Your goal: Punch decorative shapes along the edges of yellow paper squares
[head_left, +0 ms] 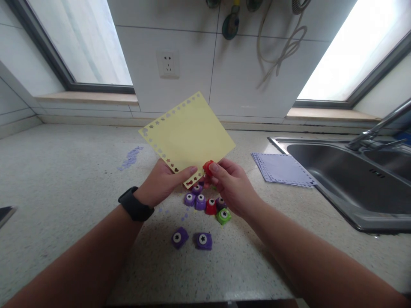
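Note:
A sheet of yellow paper [195,132] is tilted above the counter, with small shapes punched along two full edges and part of a third. My left hand [168,179] pinches it near its lower left edge, thumb on top. In my right hand [233,182] is a red craft punch [208,168], held between thumb and fingers at the paper's lower edge. Below the hands stand several more punches: purple ones [201,202], another red punch [211,206] and a green punch [224,216]. Closer to me lie two purple punches [203,241] with white round tops.
A stack of punched lilac sheets [284,169] lies on the right beside the steel sink [337,184]. Lilac paper bits [131,158] are scattered on the counter [80,188] at left. A socket [168,64] and a looped cable [285,49] are on the wall.

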`<state>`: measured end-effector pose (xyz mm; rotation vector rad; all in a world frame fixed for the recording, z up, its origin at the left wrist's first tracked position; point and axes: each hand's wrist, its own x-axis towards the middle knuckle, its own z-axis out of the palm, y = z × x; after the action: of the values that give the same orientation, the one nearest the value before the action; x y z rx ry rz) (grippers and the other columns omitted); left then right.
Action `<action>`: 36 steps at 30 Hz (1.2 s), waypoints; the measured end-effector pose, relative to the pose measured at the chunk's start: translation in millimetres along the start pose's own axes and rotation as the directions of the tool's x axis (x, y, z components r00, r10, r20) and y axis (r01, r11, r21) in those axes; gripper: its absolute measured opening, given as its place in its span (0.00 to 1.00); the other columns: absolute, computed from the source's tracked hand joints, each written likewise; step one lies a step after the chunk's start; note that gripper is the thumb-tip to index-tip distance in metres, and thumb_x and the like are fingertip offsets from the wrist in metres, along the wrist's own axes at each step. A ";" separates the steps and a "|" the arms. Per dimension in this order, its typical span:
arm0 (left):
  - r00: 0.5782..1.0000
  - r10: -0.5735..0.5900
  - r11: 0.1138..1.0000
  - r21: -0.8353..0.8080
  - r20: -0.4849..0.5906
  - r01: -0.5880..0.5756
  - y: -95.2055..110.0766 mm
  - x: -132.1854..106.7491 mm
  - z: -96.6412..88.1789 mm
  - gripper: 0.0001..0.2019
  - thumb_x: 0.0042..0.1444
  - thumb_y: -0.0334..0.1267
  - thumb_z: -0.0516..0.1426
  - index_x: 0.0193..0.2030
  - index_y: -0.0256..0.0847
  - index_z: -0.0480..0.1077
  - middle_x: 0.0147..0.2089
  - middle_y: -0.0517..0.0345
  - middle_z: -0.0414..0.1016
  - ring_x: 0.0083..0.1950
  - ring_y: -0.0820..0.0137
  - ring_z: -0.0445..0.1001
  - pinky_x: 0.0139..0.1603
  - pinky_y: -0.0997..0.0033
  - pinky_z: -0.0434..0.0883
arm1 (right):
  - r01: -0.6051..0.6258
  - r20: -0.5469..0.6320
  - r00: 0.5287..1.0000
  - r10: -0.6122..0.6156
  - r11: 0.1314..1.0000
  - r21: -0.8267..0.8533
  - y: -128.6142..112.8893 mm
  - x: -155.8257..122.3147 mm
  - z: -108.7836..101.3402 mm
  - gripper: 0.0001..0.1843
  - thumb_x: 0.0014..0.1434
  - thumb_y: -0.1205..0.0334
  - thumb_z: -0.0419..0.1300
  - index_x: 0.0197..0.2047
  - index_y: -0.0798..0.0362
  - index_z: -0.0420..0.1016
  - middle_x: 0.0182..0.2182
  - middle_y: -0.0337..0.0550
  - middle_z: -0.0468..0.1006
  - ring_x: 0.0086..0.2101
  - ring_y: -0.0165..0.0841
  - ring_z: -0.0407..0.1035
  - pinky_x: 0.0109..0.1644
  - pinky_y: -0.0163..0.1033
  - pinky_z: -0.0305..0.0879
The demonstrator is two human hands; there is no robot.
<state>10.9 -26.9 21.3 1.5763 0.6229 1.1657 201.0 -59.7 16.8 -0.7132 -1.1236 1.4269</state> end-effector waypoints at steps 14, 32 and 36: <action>1.000 0.009 0.996 0.091 -0.024 -0.007 2.9 0.5 3.3 0.20 0.58 0.43 0.66 0.56 0.42 0.77 0.59 0.50 0.80 0.58 0.57 0.78 0.63 0.55 0.72 | -0.019 -0.063 0.998 0.022 0.999 0.046 3.1 0.3 3.4 0.11 0.58 0.53 0.71 0.34 0.51 0.80 0.26 0.38 0.77 0.26 0.27 0.69 0.32 0.34 0.65; 1.000 -0.006 0.980 0.197 -0.015 0.009 4.8 -1.0 11.3 0.21 0.60 0.51 0.63 0.56 0.45 0.77 0.52 0.51 0.83 0.59 0.53 0.77 0.64 0.50 0.72 | -0.053 -0.124 0.991 0.057 0.998 0.035 -0.2 0.0 9.3 0.17 0.53 0.49 0.73 0.32 0.50 0.74 0.24 0.37 0.74 0.24 0.28 0.64 0.27 0.36 0.61; 1.000 -0.013 0.982 0.190 -0.018 0.017 5.2 -1.4 12.9 0.19 0.59 0.52 0.63 0.53 0.45 0.79 0.49 0.52 0.84 0.60 0.54 0.77 0.65 0.49 0.70 | -0.049 -0.107 0.993 0.054 0.998 0.048 0.0 -0.2 8.3 0.16 0.53 0.50 0.73 0.31 0.50 0.73 0.23 0.36 0.72 0.23 0.27 0.62 0.25 0.35 0.57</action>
<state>21.2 -35.4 25.7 1.7201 0.7744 1.1358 193.6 -61.9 19.8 -0.7832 -0.9927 1.4349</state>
